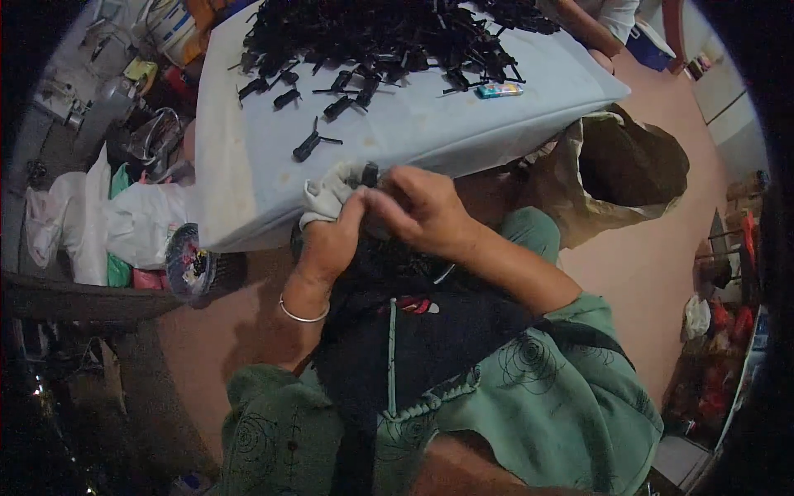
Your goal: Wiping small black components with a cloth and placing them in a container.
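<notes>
- Bunching around a crumpled off-white cloth (pixel 327 194), the left hand (pixel 332 238) bends its fingers, mostly hidden, with its thumb near a small black plastic piece (pixel 370 174).
- The right hand (pixel 426 208) curls its fingers just beside that piece; whether they pinch it, I cannot tell.
- The piece is by the near edge of a pale cloth-covered table (pixel 227 165), where a heap of black plastic parts (pixel 356 37) lies farther back.

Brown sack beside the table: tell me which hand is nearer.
Right. The right hand is apart from the sack, to its left; the left hand is farther left, beyond the right one.
</notes>
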